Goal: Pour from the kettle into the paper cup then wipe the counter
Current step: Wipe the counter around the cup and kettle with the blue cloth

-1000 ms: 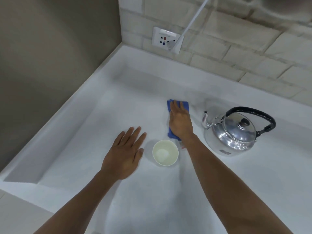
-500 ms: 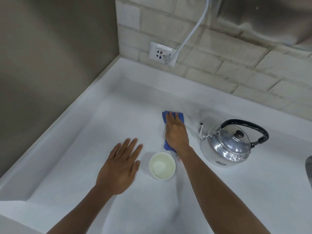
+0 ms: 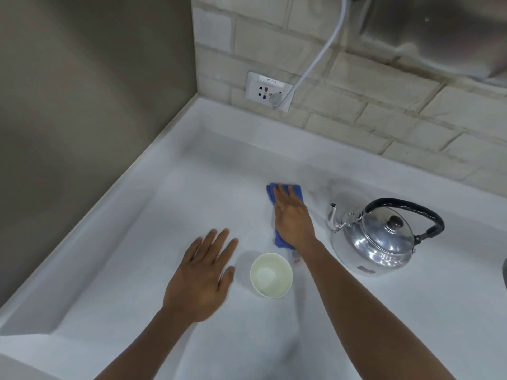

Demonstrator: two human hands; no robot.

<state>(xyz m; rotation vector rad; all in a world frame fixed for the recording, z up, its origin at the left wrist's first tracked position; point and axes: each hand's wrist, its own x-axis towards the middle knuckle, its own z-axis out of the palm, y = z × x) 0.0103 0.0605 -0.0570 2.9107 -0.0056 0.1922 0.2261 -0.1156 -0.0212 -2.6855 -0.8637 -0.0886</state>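
At far left, left hand (image 3: 201, 278): palm down on or just over the white surface (image 3: 137, 229) (contact not clear); fingers (image 3: 218, 242) straight, spread, holding nothing.
Paper cup (image 3: 271, 275): upright, just right of the L thumb, not touching it. Pale inside, fill level hard to read.
Cloth (image 3: 279, 241): blue, folded, flat on the surface just beyond the cup. Long axis runs away from the person toward the back wall, roughly in line w/ the R forearm.
Right hand (image 3: 293, 218): flat on top of the cloth, fingers straight and close together, pressing not pinching. Blue shows past the fingertips and by the heel of the palm.
Kettle (image 3: 375, 239): metal, lid on, black handle up. Stands right of the R hand, apart from it, spout pointing left toward it.
Key relation: cloth sits directly under the R hand, so R does the wiping. The cup lies between the L hand and the cloth. Cup is near the R wrist, so a stroke pulled back probably risks a knock.
Step (judged): pour looks done, wipe under way.
Count: 2 hands, 1 cup, 1 cloth, 1 kettle.
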